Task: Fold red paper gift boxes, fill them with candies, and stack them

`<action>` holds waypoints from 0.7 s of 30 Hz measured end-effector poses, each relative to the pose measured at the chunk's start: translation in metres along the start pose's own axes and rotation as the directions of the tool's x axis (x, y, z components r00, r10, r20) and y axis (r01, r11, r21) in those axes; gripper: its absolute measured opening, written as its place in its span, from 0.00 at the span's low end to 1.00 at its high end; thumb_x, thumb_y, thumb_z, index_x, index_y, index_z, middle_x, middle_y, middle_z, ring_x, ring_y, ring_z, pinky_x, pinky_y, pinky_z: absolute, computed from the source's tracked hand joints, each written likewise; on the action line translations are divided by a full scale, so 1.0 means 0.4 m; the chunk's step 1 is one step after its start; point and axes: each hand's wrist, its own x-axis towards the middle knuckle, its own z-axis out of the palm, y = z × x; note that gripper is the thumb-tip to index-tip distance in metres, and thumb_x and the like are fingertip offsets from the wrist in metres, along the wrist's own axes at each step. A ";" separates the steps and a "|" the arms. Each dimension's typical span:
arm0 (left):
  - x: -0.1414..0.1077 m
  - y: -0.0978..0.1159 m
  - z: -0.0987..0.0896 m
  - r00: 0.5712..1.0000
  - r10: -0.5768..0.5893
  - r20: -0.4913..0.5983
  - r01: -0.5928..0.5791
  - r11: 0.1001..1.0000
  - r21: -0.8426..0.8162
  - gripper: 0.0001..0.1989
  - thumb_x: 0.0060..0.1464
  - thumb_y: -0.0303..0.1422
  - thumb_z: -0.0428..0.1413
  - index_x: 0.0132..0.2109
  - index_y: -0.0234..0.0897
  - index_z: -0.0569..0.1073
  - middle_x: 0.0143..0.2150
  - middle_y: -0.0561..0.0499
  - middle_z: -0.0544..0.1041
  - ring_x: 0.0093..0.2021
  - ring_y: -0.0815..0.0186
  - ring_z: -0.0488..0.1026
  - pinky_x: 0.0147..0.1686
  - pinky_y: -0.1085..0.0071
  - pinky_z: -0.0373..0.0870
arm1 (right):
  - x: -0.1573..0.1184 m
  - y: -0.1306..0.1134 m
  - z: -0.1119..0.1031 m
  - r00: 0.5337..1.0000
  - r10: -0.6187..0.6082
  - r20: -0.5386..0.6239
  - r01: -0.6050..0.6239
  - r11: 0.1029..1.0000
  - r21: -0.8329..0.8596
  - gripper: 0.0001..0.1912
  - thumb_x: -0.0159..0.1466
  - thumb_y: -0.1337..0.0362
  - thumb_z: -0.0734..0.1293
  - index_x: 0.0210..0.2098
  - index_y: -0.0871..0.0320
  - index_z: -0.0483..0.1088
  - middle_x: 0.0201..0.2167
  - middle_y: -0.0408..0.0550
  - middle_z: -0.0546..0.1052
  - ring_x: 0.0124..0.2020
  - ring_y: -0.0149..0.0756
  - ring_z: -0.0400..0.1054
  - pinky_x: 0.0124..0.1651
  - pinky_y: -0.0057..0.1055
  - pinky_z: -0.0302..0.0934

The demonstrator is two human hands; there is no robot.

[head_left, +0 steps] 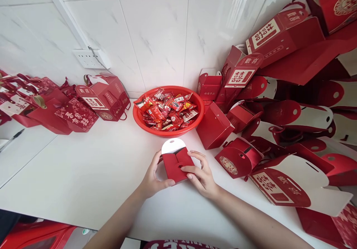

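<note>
Past the shirt [192, 245], both hands [203, 174] hold a red box [172, 170] between them.

Two hands [205, 176], one basket [167, 133] (twelve-plus boxes [214, 127])

Small red card box [172, 170], lower centre of frame, slightly askew. Far flap [173, 148] raised: rounded, white inner face showing, small oval hole near its tip. Side flaps folded inward, edges nearly meeting. Near red flap folded over them, its cutout partly covered. Box unfastened.
</note>
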 end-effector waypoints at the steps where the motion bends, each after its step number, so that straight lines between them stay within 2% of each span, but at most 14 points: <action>1: -0.003 0.000 0.001 1.000 0.020 -0.010 -0.020 1.000 0.021 0.45 0.48 0.44 0.66 0.68 0.44 0.53 0.66 0.41 0.61 0.64 0.47 0.61 0.62 0.50 0.59 | -0.001 0.001 -0.001 1.000 -0.003 0.000 0.003 1.000 -0.006 0.12 0.69 0.65 0.62 0.48 0.49 0.74 0.59 0.52 0.63 0.63 0.51 0.57 0.61 0.55 0.60; 4: -0.006 -0.003 0.003 0.992 0.118 -0.037 -0.113 0.988 0.108 0.43 0.48 0.44 0.65 0.66 0.45 0.55 0.64 0.40 0.60 0.63 0.47 0.61 0.60 0.49 0.61 | -0.007 0.003 0.000 1.000 0.007 0.000 -0.007 0.999 -0.036 0.13 0.69 0.65 0.61 0.49 0.49 0.74 0.59 0.52 0.64 0.62 0.51 0.58 0.60 0.56 0.60; 8: -0.002 -0.004 0.005 0.975 0.222 -0.015 -0.214 0.954 0.210 0.36 0.51 0.45 0.63 0.64 0.44 0.60 0.62 0.40 0.60 0.63 0.46 0.59 0.61 0.47 0.59 | -0.012 0.006 0.003 1.000 0.010 -0.014 -0.010 0.998 -0.060 0.13 0.69 0.65 0.61 0.49 0.48 0.74 0.60 0.52 0.64 0.62 0.52 0.58 0.60 0.56 0.61; 16: -0.002 0.006 0.004 0.974 0.228 -0.013 -0.214 0.932 0.292 0.32 0.52 0.45 0.62 0.61 0.44 0.64 0.62 0.41 0.61 0.64 0.47 0.58 0.62 0.48 0.58 | -0.006 0.006 0.000 1.000 0.004 -0.003 -0.004 0.998 -0.066 0.13 0.69 0.66 0.61 0.49 0.49 0.73 0.60 0.52 0.64 0.63 0.51 0.57 0.60 0.56 0.60; 21: 0.002 0.002 0.000 0.975 0.222 -0.013 -0.207 0.928 0.310 0.31 0.52 0.44 0.62 0.60 0.43 0.66 0.63 0.40 0.62 0.64 0.46 0.59 0.61 0.48 0.59 | 0.002 0.008 -0.006 0.999 -0.029 0.014 0.030 0.997 -0.073 0.11 0.68 0.62 0.63 0.48 0.51 0.72 0.60 0.53 0.64 0.64 0.53 0.57 0.59 0.57 0.61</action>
